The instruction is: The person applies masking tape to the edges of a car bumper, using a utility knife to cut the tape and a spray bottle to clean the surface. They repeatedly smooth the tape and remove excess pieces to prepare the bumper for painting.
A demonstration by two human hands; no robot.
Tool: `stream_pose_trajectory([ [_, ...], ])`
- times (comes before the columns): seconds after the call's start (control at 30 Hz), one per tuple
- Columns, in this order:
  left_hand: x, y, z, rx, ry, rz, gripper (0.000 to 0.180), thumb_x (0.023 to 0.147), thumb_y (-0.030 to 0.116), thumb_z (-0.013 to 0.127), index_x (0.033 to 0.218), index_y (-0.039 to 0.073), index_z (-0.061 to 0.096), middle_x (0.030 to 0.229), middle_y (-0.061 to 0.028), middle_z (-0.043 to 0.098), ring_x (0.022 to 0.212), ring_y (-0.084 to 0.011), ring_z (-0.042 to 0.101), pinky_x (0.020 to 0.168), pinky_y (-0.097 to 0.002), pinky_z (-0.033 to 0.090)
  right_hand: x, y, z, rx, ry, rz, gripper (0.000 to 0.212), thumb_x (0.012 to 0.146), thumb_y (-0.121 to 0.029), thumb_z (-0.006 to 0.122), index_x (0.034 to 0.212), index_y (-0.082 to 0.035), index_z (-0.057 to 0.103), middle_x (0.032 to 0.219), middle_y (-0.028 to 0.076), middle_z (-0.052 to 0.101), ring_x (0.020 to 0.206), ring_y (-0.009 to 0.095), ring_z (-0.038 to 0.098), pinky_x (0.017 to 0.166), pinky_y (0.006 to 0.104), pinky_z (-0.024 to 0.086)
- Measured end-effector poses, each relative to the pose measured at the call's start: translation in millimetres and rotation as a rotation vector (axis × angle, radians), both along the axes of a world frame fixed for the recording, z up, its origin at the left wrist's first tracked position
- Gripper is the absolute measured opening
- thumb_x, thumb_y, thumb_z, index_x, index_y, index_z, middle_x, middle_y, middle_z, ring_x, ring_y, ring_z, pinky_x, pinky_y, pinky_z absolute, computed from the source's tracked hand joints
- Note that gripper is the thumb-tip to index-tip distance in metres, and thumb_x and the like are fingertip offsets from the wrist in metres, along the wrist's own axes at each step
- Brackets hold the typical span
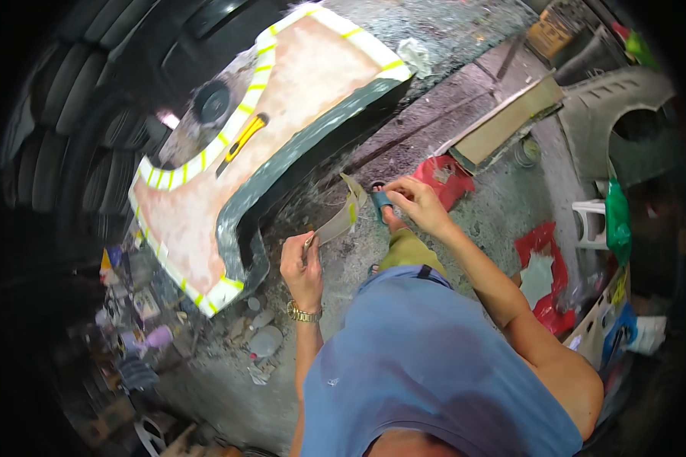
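My left hand (301,263), with a gold watch on its wrist, grips the near end of a strip of pale masking tape (341,217). My right hand (418,204) pinches the other end of that strip, held up over the concrete floor. Just to the left lies a large curved body panel (206,221), coated pinkish and edged with white tape and yellow marks. A yellow utility knife (240,141) rests on the panel. My foot in a blue sandal (381,204) shows below my right hand.
Stacked tyres (91,99) line the upper left. Red plastic sheets (545,266) and a red piece (446,179) lie on the floor to the right, by a wooden board (503,122), a grey fender (617,114) and a white stool (591,225). Clutter fills the lower left.
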State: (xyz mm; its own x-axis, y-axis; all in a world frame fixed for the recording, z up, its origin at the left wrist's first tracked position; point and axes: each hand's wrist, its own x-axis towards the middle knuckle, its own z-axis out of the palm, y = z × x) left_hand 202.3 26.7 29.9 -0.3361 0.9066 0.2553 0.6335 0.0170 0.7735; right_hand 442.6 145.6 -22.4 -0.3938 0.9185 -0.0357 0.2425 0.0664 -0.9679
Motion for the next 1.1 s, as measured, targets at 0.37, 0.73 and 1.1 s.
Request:
stream_pose_trajectory([
  [0.37,14,-98,-17,-0.006,-0.414,0.105,0.007,0.093,0.000,0.064,0.098,-0.002,0.068,0.095,-0.0018,0.067,0.084,-0.0096,0.059,0.075,-0.0270,0.051,-43,-95,-66,-0.875,0.535,0.425,0.071,0.088,-0.054,0.070,0.136,-0.005,0.055,0.121,0.003,0.064,0.105,0.011,0.057,0.087,0.0304,0.047],
  [0.73,48,-103,-66,-0.121,0.336,-0.008,0.070,0.085,0.022,0.076,0.146,0.005,0.045,0.146,-0.0185,0.043,0.132,-0.0342,0.043,0.111,-0.0455,0.032,18,-93,-8,-0.371,0.173,0.439,0.035,0.087,-0.033,0.075,0.099,-0.001,0.065,0.087,0.005,0.066,0.083,0.017,0.060,0.075,0.0338,0.048],
  [1.1,142,-5,-61,-0.304,-0.234,-0.178,0.013,0.096,0.013,0.062,0.096,-0.001,0.064,0.075,-0.0036,0.064,0.069,-0.0077,0.057,0.062,-0.0267,0.048,120,-37,39,0.616,-0.244,0.455,0.029,0.078,-0.015,0.072,0.106,-0.013,0.066,0.107,0.007,0.065,0.106,0.026,0.062,0.095,0.0428,0.044],
])
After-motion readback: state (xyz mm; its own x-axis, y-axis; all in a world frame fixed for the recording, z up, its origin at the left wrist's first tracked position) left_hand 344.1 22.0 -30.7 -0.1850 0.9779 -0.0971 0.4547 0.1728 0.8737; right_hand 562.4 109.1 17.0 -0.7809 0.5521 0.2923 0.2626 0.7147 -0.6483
